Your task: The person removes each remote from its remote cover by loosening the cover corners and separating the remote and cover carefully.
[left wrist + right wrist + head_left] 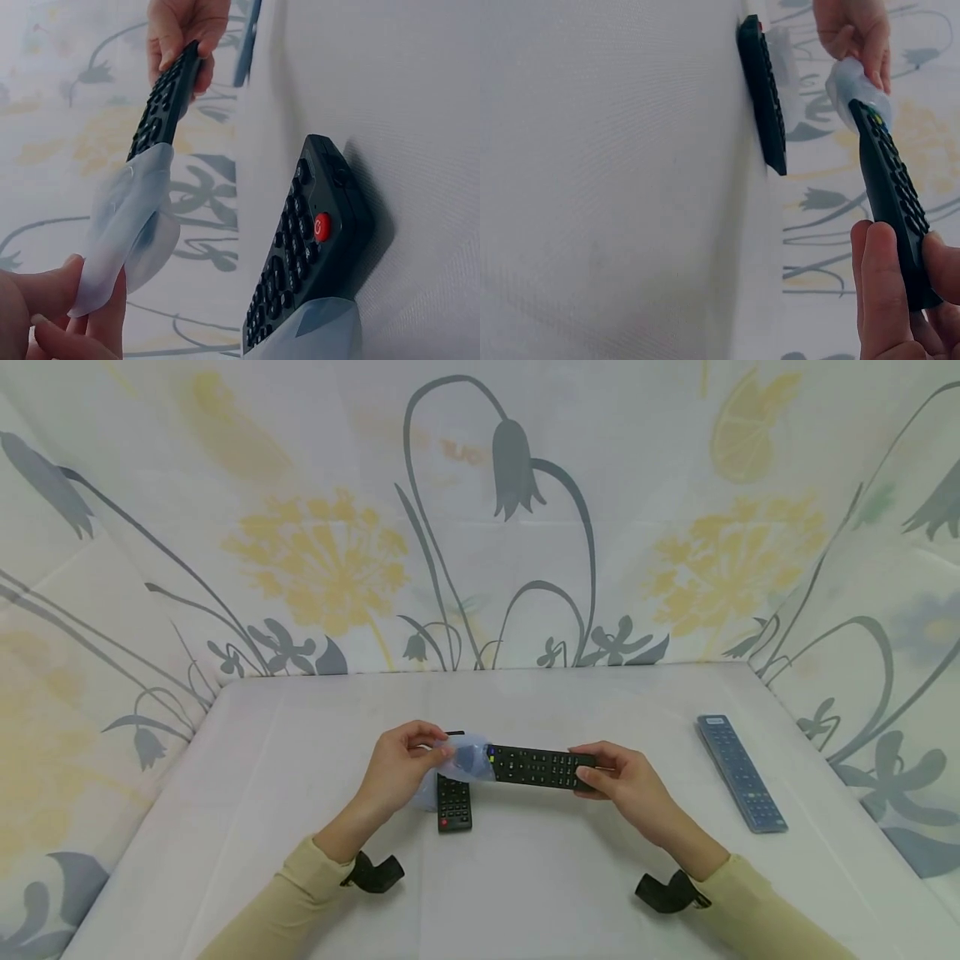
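My right hand (622, 781) grips one end of a black remote control (536, 766), thumb on the button side and fingers behind. A translucent bluish silicone-like sleeve (471, 758) covers the remote's other end. My left hand (401, 764) pinches the sleeve's far end between thumb and fingers. The remote is held level above the table. Under it lies a second black remote (454, 806) with a red power button, on the tabletop. In the left wrist view a translucent bluish cover (322, 330) shows beside that second remote; how the two fit together is partly hidden.
On the right of the white table (570, 877) lies a blue-looking remote (742, 774), apparently in a clear cover. Floral cloth walls (315, 568) stand at the back and both sides. Black wrist mounts (375, 872) sit at both cuffs.
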`<state>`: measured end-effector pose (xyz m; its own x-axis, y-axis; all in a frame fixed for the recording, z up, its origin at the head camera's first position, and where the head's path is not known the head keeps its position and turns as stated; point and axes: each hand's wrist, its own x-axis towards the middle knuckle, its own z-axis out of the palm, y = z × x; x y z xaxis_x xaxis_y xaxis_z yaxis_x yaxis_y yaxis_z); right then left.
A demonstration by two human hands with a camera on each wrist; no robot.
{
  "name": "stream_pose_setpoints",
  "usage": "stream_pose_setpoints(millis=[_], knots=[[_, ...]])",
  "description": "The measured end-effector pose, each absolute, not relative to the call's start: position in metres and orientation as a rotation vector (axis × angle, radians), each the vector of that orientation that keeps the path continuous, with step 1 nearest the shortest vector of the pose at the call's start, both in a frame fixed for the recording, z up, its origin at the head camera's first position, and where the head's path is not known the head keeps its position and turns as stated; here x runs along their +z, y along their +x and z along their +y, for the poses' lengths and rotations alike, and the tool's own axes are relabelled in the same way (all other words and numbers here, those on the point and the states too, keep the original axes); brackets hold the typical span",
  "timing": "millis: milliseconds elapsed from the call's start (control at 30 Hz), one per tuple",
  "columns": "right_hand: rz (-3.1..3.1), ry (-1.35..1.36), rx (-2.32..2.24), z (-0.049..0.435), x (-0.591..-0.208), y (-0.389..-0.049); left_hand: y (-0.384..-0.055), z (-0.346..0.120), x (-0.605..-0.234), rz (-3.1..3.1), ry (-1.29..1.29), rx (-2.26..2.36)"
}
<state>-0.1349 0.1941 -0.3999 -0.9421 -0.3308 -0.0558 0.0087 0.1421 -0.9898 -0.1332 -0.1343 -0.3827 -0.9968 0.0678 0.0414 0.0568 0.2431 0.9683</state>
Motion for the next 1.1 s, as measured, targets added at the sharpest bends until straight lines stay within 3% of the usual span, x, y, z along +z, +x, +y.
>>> stream_pose_setpoints(millis=[1100], knots=[[2.175,-0.350,-1.861,0.2030,-0.4002,-0.1339,-0.1352,-0.1436,-0.3883,2.486,0.136,1.881]])
